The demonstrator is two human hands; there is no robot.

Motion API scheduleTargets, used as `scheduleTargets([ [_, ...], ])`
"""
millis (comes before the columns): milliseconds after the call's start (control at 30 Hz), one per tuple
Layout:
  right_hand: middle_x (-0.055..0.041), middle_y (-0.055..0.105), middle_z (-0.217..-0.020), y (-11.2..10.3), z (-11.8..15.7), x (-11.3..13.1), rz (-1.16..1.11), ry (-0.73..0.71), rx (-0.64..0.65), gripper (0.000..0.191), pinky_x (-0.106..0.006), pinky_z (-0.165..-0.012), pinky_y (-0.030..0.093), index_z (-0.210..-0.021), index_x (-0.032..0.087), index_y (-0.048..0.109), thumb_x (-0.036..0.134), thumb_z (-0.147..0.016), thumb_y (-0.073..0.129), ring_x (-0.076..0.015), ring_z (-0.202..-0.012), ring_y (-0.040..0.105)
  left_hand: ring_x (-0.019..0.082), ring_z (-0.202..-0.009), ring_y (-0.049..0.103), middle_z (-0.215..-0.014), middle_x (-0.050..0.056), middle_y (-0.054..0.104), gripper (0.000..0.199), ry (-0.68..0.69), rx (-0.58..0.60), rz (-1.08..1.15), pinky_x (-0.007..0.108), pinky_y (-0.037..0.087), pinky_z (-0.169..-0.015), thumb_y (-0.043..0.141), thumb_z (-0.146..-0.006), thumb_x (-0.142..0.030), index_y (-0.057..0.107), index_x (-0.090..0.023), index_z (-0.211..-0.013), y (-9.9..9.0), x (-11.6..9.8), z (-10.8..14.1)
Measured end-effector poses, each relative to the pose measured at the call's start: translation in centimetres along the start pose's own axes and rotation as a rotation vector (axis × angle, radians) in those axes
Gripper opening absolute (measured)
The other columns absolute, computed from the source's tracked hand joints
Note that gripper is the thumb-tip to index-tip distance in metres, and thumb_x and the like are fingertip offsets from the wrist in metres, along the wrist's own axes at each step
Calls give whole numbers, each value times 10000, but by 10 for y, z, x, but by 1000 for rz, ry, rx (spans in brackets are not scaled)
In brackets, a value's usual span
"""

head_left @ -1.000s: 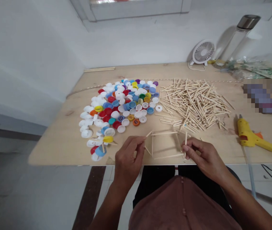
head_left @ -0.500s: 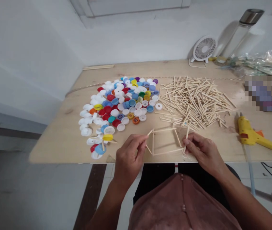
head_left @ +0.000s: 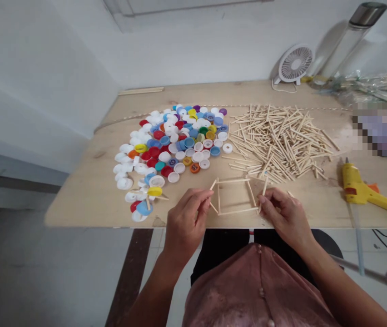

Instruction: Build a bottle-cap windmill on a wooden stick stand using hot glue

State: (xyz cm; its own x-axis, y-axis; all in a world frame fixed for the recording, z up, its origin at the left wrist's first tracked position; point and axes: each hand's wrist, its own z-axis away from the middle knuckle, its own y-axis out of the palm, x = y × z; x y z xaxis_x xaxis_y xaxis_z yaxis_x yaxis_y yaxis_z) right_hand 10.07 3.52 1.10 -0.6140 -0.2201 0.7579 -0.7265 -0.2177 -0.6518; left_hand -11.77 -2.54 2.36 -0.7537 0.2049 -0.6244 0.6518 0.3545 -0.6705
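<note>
A frame of thin wooden sticks (head_left: 237, 211) is held between my two hands, just above the table's front edge. It has a four-sided middle, with further sticks angling out at both ends. My left hand (head_left: 187, 217) pinches the left end, where two slanted sticks meet at the fingertips. At the other end, my right hand (head_left: 285, 214) grips with thumb and fingers near an upright stick (head_left: 265, 187). The right fingertips partly hide the joint there. Behind the frame lies a heap of loose wooden sticks (head_left: 282, 141).
Many coloured bottle caps (head_left: 166, 153) lie at left; some by the front edge have sticks attached. A yellow glue gun (head_left: 357, 188) rests at right. Along the back stand a small white fan (head_left: 295, 64) and a clear bottle (head_left: 341, 47). A thin rope (head_left: 115, 121) crosses the table (head_left: 87, 195).
The view has shifted slightly. Both hands keep their grip on the stick frame, which now appears tilted a little differently, its middle looking flatter.
</note>
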Motion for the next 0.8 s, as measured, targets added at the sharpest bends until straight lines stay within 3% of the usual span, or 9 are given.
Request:
scheduleTargets([
  [400,12,567,-629,7,5,-9,32,-78,21,247,-222,-552,391,-784,179,599,345,-913,470,-116,-573,517,141,-798,658,-878,48,665,153,-6,53,5,251,532,-699,485,-893,-121,607,-176,-967,-4,-2,-4],
  [467,-8,621,-705,5,8,-9,48,-83,-15,205,-231,-587,430,-874,178,611,342,-904,491,-128,-616,566,139,-799,656,-877,49,662,151,1,59,1,252,532,-703,487,-894,-121,607,-174,-969,-4,-2,-4],
  [567,-33,650,-784,0,19,-5,108,-121,-190,189,-256,-626,472,-1012,183,585,314,-890,523,-147,-659,606,141,-800,653,-876,47,661,155,3,58,-13,257,532,-705,484,-897,-128,604,-177,-982,-4,-2,-4],
  [667,-43,649,-805,1,31,4,226,-331,-276,118,-264,-653,474,-995,196,578,205,-893,519,-147,-699,611,139,-802,651,-874,45,660,161,7,58,-21,257,531,-714,477,-900,-126,603,-175,-987,-3,-1,-3],
  [733,-65,667,-900,6,35,13,273,-534,-166,146,-270,-715,474,-1013,186,584,139,-903,500,-155,-801,621,138,-803,650,-872,43,658,161,14,61,-29,255,529,-718,478,-900,-124,604,-174,-987,-2,-1,-3],
  [800,-78,666,-952,14,34,21,320,-648,-18,164,-286,-740,463,-1021,163,598,119,-921,476,-169,-847,605,142,-809,649,-869,44,656,162,16,64,-44,255,527,-719,482,-898,-122,604,-170,-994,-1,0,-3],
])
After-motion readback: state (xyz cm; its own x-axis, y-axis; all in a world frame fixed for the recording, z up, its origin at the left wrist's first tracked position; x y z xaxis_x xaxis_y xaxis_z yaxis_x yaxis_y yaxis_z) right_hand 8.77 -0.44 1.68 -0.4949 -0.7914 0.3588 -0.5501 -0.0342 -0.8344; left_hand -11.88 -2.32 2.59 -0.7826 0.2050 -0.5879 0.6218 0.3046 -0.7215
